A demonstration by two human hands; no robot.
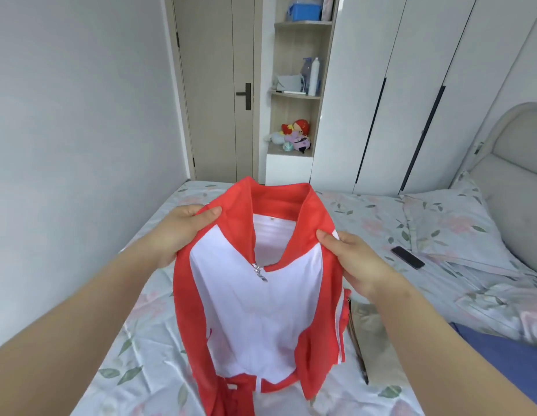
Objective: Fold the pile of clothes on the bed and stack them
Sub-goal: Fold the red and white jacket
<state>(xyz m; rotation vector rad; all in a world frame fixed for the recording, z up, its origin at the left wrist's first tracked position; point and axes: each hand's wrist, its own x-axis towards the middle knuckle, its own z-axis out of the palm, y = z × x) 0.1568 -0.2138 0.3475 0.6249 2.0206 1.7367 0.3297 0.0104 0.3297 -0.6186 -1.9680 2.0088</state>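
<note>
Red-and-white jacket (258, 295) held above bed (147, 334), left hand (177, 232) and right hand (354, 262) pinching shoulders, possibly trousers (378, 343) beneath.

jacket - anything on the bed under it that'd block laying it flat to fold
Mostly clear. Only the beige garment lies beside the jacket on the right; the phone is farther off. Bed to the left is bare.

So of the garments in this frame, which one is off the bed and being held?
The red and white zip-front jacket, held at its shoulders by the left hand and right hand. The beige garment and blue fabric lie flat on the bed.
</note>
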